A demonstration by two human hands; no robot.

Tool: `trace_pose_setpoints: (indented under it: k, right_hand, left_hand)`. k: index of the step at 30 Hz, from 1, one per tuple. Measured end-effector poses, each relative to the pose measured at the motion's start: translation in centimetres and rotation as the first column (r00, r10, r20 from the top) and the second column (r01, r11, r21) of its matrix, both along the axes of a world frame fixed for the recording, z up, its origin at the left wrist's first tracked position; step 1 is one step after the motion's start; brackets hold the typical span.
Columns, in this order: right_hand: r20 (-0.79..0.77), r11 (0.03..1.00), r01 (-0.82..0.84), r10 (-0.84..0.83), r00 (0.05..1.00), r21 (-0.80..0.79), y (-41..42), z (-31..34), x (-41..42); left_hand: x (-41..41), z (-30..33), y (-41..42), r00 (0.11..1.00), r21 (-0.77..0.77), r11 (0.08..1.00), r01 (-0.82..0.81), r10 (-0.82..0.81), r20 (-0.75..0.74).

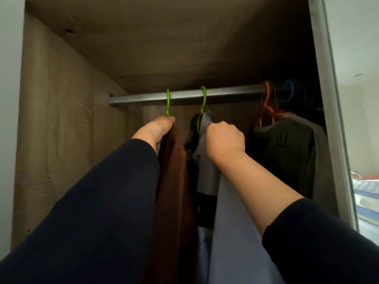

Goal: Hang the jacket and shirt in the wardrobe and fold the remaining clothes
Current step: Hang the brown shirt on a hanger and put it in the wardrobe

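The left hand (156, 128) is closed at the top of a brown garment (174, 181), just under the neck of a green hanger (168, 102); its grip is curled and pinched there, though whether cloth or hanger is held cannot be told, since the fingers are turned away from the camera. The right hand (224, 139) is fisted, and its grip is pinched on the upper edge of a pale grey-blue garment (231, 232), close beside a second green hanger (202, 107). The fingertips are hidden behind the knuckles.

Both green hooks are seen looped over the metal rail (184, 96) inside the wardrobe (61, 130), the left one well apart from the right. The shoulders of both hangers are covered by fabric and hands. A dark piece with a grey lining (196, 140) is seen between the two garments; which garment it belongs to cannot be made out. Which hung piece is the jacket and which the shirt is not clear.

Both forearms are covered by dark sleeves (92, 212), the right one pushed back from the wrist. The lower ends of the garments are cut off by the frame.

Farther right on the rail, an orange hanger (267, 105) carrying a dark top (287, 150) is seen, with a blue hanger (290, 89) dim in shadow behind it.
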State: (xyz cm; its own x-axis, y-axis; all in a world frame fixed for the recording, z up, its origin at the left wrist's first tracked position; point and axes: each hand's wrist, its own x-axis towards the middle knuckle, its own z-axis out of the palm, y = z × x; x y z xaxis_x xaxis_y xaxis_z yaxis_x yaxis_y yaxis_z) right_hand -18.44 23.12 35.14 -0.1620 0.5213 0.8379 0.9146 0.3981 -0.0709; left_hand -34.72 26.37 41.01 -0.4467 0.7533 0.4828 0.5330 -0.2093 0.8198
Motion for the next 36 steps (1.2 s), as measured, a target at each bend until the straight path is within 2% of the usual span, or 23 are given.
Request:
trace_pose_setpoints:
  k: [8, 13, 19, 23, 27, 31, 34, 36]
  right_hand:
    - [-0.061, 0.995, -0.099, 0.097, 0.993, -0.032, -0.9, -2.2, -0.8]
    - [-0.175, 0.978, -0.209, 0.208, 0.962, 0.018, -1.4, -6.6, -1.8]
    - [-0.156, 0.966, -0.258, 0.259, 0.953, 0.026, -2.9, -14.3, -2.0]
    - [-0.15, 0.95, -0.313, 0.312, 0.938, 0.017, -4.2, -18.6, -0.2]
    - [-0.105, 0.924, -0.383, 0.378, 0.92, -0.025, -6.2, -22.4, 2.4]
    - [-0.032, 0.882, -0.467, 0.466, 0.884, -0.063, -8.9, -25.9, 4.8]
    - [0.024, 0.864, -0.495, 0.499, 0.866, -0.096, -11.6, -28.4, 6.1]
    - [0.054, 0.844, -0.51, 0.524, 0.85, -0.165, -14.3, -29.8, 6.8]
  left_hand:
    - [2.2, -3.1, -3.4, 0.99, 0.074, 0.993, 0.092, -0.099, 0.105]
    - [2.3, -8.7, -4.6, 0.953, 0.314, 0.934, 0.173, -0.239, 0.188]
    - [3.3, -16.8, -7.3, 0.984, 0.243, 0.956, 0.163, -0.176, 0.032]
    - [4.6, -22.5, -10.5, 0.985, 0.213, 0.965, 0.153, -0.167, 0.049]
    - [6.6, -26.2, -14.2, 0.994, 0.154, 0.987, 0.044, -0.059, 0.09]
    - [9.4, -28.9, -19.2, 0.972, 0.084, 0.983, -0.163, 0.146, 0.184]
    - [11.7, -31.0, -24.4, 0.931, 0.057, 0.941, -0.333, 0.318, 0.181]
    - [13.1, -32.3, -28.2, 0.872, 0.046, 0.878, -0.476, 0.465, 0.157]
